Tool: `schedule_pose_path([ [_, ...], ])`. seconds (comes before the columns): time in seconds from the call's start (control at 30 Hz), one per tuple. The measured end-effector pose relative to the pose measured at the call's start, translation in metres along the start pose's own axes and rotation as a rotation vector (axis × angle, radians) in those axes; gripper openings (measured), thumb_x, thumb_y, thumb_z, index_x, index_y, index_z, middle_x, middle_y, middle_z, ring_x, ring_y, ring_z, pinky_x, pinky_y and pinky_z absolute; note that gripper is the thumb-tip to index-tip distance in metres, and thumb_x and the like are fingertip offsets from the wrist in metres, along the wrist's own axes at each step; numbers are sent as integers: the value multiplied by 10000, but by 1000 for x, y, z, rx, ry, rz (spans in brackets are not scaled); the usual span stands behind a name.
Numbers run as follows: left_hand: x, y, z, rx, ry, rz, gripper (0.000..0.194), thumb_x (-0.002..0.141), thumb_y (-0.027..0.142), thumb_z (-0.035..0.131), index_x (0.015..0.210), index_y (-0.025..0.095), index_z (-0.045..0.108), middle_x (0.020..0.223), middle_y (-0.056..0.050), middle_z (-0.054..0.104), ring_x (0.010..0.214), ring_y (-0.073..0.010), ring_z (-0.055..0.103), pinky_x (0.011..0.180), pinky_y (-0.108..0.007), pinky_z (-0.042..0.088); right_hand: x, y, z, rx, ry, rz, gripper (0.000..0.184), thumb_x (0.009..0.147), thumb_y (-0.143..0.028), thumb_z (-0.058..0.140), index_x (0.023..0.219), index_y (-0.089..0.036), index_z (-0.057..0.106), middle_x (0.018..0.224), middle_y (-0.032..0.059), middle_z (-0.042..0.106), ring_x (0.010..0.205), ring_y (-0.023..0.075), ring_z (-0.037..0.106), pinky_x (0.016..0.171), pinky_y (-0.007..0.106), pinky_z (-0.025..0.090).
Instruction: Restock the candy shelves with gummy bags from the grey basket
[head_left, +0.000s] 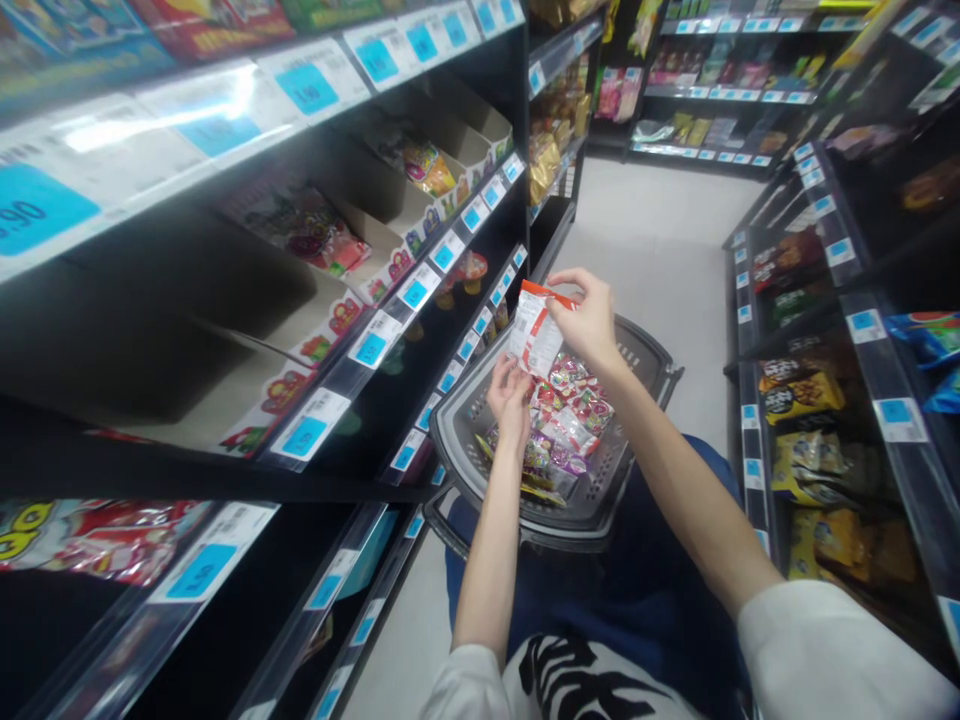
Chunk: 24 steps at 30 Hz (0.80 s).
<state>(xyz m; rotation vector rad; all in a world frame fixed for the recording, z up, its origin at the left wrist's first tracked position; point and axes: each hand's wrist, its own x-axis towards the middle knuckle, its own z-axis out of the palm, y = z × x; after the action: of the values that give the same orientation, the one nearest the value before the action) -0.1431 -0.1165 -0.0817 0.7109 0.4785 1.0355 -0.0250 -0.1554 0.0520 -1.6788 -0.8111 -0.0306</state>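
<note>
Grip of the right hand [589, 315] is narrow, thumb and fingers pinching the top corner of a white packet with red edges [538, 330]. At the packet's lower edge are the curled fingers of the left hand [511, 393]; whether they are closed on it, I cannot tell. The packet is held above the far left part of a dark grey basket [652, 350], hiding some of its rim and contents.

Pale, smooth floor [641, 220] runs along a narrow shop aisle between shelves. Shiny, colourful packets [570, 415] lie heaped in the basket, just in front of legs in blue trousers [679, 580]. Both forearms cross the view over the basket, covering parts of its sides.

Close on the left, a dark shelf [322, 480] carries cardboard trays [300, 315] behind blue-and-white price labels [444, 252]. A red packet [322, 235] and an orange one [431, 168] lie in them. Farther along are gold packets [547, 170]. On the right, shelves hold yellow bags [806, 395] and blue bags [934, 340]. Another stocked shelf [724, 95] closes off the far end.
</note>
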Motion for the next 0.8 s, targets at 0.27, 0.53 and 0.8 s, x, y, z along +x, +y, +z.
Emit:
schedule_pose_path([
  [0.27,-2,-6,-2,172,25,140,276,631,242,866,879,182,758,1417,-103,581,1240,-251,616,1022,-330,509,0,-1,-4,-28,-74,-82,302,710,-33,475,816,-219,688,977,37,736,960,227,667,941,420,486],
  [0.53,3,-9,-1,119,76,8,384,567,395,903,723,146,656,889,-26,700,876,-130,652,871,-267,498,5,-14,-12,-195,-274,52,257,942,-390,540,921,-192,702,815,72,722,789,230,685,862,420,514],
  [0.8,-2,-6,4,181,-109,-119,603,519,578,890,825,149,598,705,15,636,638,-99,601,663,-227,462,9,-3,-17,-348,-307,-98,275,842,-200,593,1046,-115,756,941,118,758,857,239,707,819,362,532],
])
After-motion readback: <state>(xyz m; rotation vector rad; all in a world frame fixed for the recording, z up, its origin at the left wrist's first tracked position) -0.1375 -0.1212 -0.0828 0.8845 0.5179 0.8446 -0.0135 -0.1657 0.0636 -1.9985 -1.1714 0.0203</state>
